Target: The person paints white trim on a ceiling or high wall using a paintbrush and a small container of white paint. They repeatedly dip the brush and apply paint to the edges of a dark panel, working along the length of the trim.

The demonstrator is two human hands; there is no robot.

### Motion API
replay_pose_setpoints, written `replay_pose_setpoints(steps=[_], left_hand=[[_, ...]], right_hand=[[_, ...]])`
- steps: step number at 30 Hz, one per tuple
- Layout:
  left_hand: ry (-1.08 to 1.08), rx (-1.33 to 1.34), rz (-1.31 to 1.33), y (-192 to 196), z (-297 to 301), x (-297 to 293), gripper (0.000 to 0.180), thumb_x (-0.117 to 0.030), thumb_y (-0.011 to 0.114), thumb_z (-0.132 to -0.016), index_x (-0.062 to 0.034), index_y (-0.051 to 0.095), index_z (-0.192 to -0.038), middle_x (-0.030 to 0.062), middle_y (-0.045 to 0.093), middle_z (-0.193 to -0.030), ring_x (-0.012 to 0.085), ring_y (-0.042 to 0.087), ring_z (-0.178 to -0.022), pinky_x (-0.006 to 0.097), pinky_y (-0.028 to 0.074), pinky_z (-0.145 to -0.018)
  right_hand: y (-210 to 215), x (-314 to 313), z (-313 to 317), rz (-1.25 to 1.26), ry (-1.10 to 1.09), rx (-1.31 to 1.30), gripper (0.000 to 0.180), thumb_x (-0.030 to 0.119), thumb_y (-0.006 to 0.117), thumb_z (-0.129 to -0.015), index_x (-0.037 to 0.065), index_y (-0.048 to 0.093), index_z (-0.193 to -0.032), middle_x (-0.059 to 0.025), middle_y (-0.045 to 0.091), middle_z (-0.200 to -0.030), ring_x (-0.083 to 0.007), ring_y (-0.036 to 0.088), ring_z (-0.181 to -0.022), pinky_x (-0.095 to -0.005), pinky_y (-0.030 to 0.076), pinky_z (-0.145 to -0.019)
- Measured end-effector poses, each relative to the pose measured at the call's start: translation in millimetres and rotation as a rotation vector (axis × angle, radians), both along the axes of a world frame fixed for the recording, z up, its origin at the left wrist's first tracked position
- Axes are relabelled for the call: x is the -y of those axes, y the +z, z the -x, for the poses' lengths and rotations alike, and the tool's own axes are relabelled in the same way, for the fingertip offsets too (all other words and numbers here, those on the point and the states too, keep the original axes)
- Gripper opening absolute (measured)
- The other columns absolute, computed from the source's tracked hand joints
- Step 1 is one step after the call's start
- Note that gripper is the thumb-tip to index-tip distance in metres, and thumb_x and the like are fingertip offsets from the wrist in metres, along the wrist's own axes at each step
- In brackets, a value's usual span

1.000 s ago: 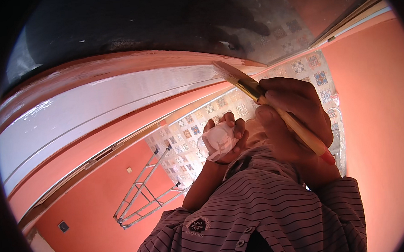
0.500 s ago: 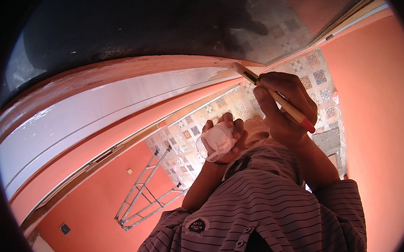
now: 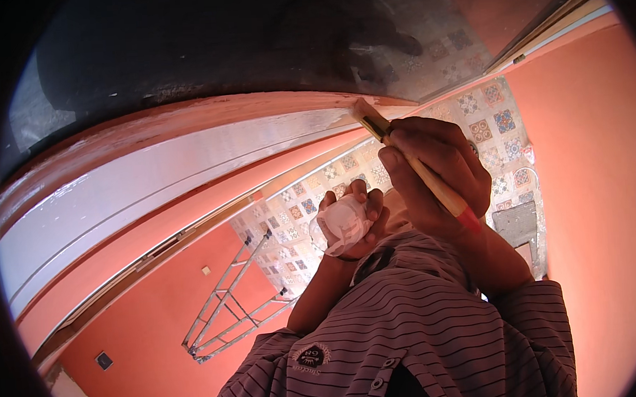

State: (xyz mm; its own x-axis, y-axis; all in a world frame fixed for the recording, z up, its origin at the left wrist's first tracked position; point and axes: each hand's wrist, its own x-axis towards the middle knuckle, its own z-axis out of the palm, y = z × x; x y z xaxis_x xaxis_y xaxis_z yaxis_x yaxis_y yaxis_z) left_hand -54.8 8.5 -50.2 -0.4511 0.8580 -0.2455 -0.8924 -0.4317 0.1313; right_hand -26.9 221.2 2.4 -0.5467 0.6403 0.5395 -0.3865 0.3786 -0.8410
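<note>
Now we are in the painting step: our right hand [image 3: 435,174] is clenched around the wooden handle of a paintbrush [image 3: 409,161], whose bristles touch the white moulding band [image 3: 187,166] right where it meets the salmon-coloured edge above. Our left hand [image 3: 351,222] grasps a small clear cup [image 3: 339,226] held just beside the brush hand, over the striped shirt [image 3: 425,329]. Next, we judge, the move calls for a steady drag along the band's upper edge without straying onto the salmon strip.
</note>
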Motion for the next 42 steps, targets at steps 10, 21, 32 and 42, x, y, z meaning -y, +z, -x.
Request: replay_pose_setpoints(steps=[10,21,32,42], left_hand=[[0.024,0.013,0.237,1,-3,10,0.055,-0.059,0.051,-0.107,-0.0054,0.061,-0.119,0.0176,0.063,-0.1,0.029,0.063,-0.071,0.032,0.053,-0.055],[0.005,0.007,-0.007,-7,-3,1,0.059,-0.066,0.048,-0.105,-0.0094,0.061,-0.117,0.0165,0.068,-0.1,0.029,0.067,-0.07,0.035,0.054,-0.064],[0.061,0.16,0.069,-9,-2,11,0.061,-0.068,0.045,-0.105,-0.0104,0.058,-0.12,0.019,0.07,-0.104,0.0301,0.073,-0.078,0.037,0.058,-0.056],[0.003,0.004,-0.022,-4,3,1,0.054,-0.055,0.051,-0.108,-0.0037,0.062,-0.118,0.0183,0.064,-0.101,0.0287,0.062,-0.07,0.033,0.054,-0.057]], right_hand=[[12,3,-2,-0.006,0.039,0.022,0.031,-0.006,0.084,-0.085,-0.003,0.071,-0.113,-0.0173,0.074,-0.109,-0.0292,0.076,-0.102,-0.0358,0.066,-0.084],[22,2,4,-0.032,-0.032,-0.047,0.036,0.003,0.092,-0.077,0.002,0.076,-0.11,-0.0146,0.074,-0.106,-0.022,0.077,-0.08,-0.0302,0.063,-0.061],[31,2,1,0.005,0.034,-0.098,0.036,0.002,0.09,-0.079,0.0,0.076,-0.112,-0.0181,0.073,-0.11,-0.0259,0.077,-0.083,-0.031,0.064,-0.065],[5,-8,-39,0.025,0.11,0.139,0.03,-0.007,0.078,-0.091,-0.005,0.065,-0.118,-0.0254,0.072,-0.115,-0.0302,0.076,-0.098,-0.0365,0.065,-0.081]])
